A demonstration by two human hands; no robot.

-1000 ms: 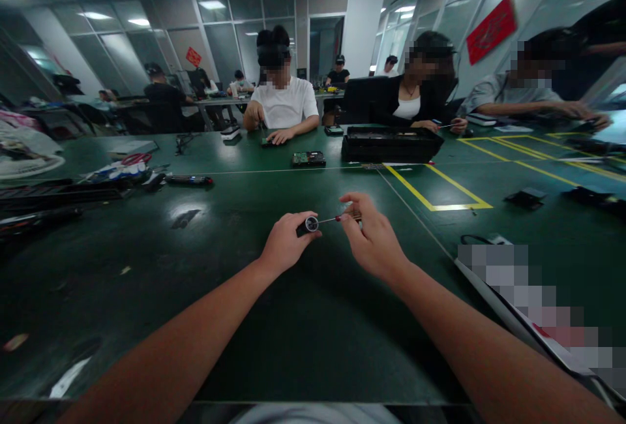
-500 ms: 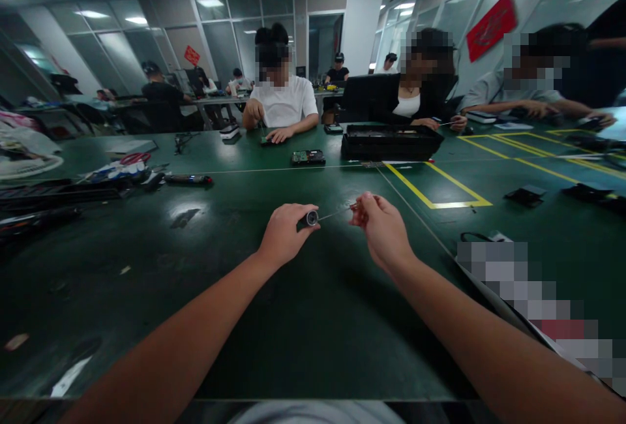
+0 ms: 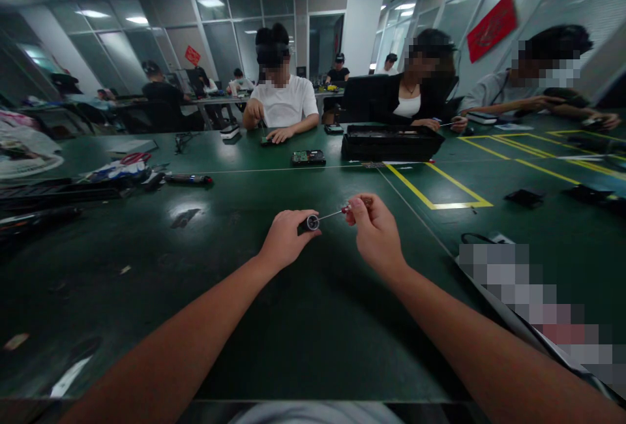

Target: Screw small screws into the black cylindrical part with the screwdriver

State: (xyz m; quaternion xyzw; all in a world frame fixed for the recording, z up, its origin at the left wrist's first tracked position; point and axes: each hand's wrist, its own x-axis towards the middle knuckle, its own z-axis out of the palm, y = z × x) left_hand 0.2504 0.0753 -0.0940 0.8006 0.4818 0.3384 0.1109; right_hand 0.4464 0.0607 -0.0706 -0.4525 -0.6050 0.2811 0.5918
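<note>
Two bare hands met: my left hand (image 3: 283, 241) gripped a round black handle (image 3: 309, 222), my right hand (image 3: 376, 235) pinched its thin metal bit (image 3: 330, 215).

Compared with 0.5 s ago, the right hand (image 3: 376, 235) sits slightly lower and closer to the left hand (image 3: 286, 238), so the gap between the 2 is narrower. The thin bit (image 3: 328, 215) spans a shorter distance to the screwdriver handle (image 3: 311, 222). Compared with 1 s ago, the red collar (image 3: 345, 209) is raised.
</note>
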